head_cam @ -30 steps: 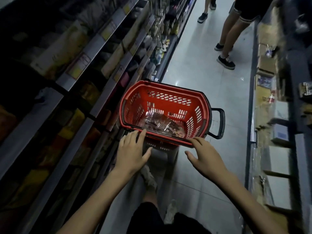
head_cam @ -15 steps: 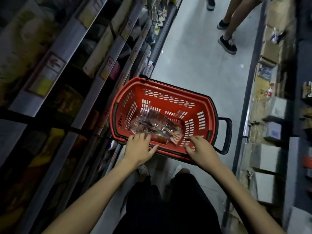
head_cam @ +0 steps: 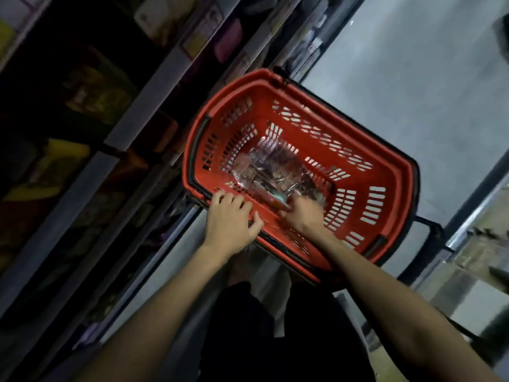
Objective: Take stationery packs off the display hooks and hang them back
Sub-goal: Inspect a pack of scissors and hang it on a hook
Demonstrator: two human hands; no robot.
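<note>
**Both hands at the red basket, packs lying in its bottom**

Nearest the camera are the person's dark shorts [head_cam: 275, 329], with both bare forearms stretched forward above them. The left hand [head_cam: 230, 219] grips the near rim of the red basket [head_cam: 316, 110], its fingers bent over the edge and the thumb spread out to the side against the outer face. The right hand [head_cam: 301, 213] is just beside it, past the rim and down inside the basket. It is motion-blurred, so I cannot tell whether its fingers are spread or pinching anything. Its fingertips are at the near edge of the stationery packs [head_cam: 268, 166].

Those packs, in clear glossy wrapping, lie flat on the basket's floor, none on a hook. A black handle [head_cam: 431, 230] juts from the basket's right end. To the left, dim shelves [head_cam: 137, 125] of goods run along the aisle. Beyond the basket lies pale grey floor [head_cam: 399, 78].
</note>
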